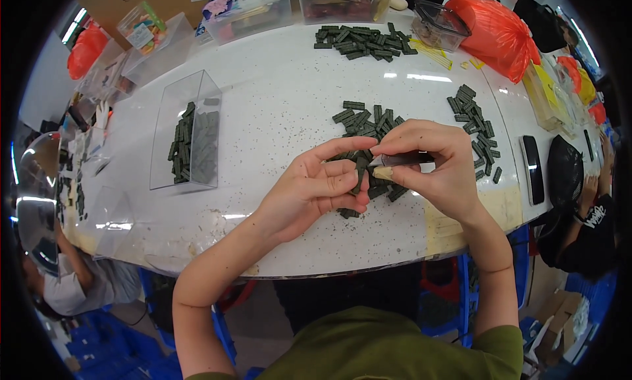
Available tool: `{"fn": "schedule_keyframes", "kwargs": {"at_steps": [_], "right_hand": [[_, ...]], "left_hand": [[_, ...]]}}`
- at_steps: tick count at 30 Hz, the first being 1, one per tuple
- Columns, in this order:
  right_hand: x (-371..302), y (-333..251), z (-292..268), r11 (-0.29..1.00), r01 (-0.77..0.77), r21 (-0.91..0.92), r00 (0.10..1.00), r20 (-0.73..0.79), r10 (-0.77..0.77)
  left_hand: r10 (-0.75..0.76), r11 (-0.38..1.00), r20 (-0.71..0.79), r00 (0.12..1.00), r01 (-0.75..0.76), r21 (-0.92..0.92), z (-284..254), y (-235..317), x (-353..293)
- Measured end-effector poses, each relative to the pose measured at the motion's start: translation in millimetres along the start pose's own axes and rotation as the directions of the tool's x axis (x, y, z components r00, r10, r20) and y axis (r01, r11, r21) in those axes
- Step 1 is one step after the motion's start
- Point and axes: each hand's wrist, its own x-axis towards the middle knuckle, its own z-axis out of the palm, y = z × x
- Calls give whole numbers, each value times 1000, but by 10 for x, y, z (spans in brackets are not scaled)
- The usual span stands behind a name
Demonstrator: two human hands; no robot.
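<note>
The curled left hand (309, 186) pinches a dark green piece (360, 174) over the central pile (361, 122); the arched right hand (434, 156) (tan thumb cover (383, 173) fitted) grips a slim tool (405, 159) over that pile's right side.

Left forearm (220, 261) and right forearm (488, 245) both angle up and in, elbows (191, 304) out wide. Left hand (316, 186) is pinching, right hand (438, 159) too, fingertips (370, 143) super close together lol.

From the wearer's head, a wide camera looks down on the nearby table (263, 103). Their shirt (382, 350) shows at six o'clock.
</note>
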Motion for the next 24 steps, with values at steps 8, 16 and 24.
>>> {"fn": "schedule_keyframes", "kwargs": {"at_steps": [8,16,24], "right_hand": [[-6,-1,94,927,265,-266,959,-27,-282],[-43,15,105,866,310,-394,942,3,-336],[-53,33,108,848,326,-418,937,28,-347]], "left_hand": [[117,987,-194,974,-93,131,33,-70,-28],[147,980,-193,970,-116,161,-3,-109,-26],[148,979,-167,975,-119,168,-6,-96,-38]]}}
